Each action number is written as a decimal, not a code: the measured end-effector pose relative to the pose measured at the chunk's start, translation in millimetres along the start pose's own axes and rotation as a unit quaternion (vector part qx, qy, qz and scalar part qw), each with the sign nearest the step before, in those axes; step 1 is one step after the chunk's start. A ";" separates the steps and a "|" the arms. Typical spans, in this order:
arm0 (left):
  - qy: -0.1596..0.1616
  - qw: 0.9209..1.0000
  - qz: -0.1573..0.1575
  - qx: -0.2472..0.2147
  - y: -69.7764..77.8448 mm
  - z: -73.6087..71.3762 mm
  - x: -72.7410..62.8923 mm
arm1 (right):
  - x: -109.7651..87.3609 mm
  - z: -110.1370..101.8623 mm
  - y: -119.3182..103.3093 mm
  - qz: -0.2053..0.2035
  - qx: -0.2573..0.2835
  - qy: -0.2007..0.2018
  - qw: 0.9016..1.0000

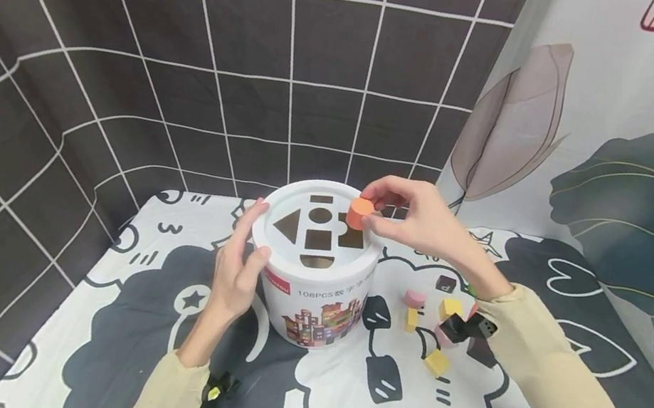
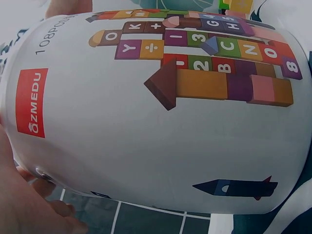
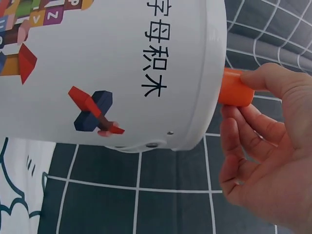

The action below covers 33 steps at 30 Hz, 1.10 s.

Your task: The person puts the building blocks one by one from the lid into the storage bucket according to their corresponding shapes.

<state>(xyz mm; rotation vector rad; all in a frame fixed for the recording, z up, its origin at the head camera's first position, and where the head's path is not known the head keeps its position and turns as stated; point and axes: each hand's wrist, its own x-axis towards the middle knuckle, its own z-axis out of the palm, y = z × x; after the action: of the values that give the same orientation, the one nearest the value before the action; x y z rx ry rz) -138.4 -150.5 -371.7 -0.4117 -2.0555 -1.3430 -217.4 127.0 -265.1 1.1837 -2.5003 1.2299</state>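
A white bucket with printed toy blocks and a lid with shaped holes stands upright on the patterned cloth. At the lid's left edge my left hand touches the rim, index finger stretched along it and thumb at the front. My right hand pinches an orange cylinder block between thumb and fingers at the lid's right side. In the right wrist view the orange block's near end sticks out past the lid; whether its far end touches the lid I cannot tell.
Several loose blocks lie right of the bucket, among them a yellow block, a pink block and a black block. A dark grid-patterned cloth hangs behind the bucket, and a leaf-printed curtain on the right.
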 end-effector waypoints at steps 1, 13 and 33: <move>0.000 1.000 -0.001 0.000 0.0 -0.2 -0.1 | 2.3 1.2 -0.5 0.002 0.001 -0.003 1.000; -0.002 1.000 -0.004 -0.003 0.7 -2.1 -0.4 | 30.3 17.6 -8.1 0.022 -0.007 -0.028 0.999; -0.009 1.000 -0.009 0.003 3.8 -1.6 -0.3 | 42.5 34.2 -6.2 0.027 -0.022 -0.044 0.998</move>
<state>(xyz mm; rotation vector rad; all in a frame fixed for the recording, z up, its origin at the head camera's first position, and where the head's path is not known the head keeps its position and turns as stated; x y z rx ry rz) -135.5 -150.3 -368.9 -0.4051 -2.0807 -1.3482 -234.7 74.9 -266.5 1.1923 -2.6259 1.1532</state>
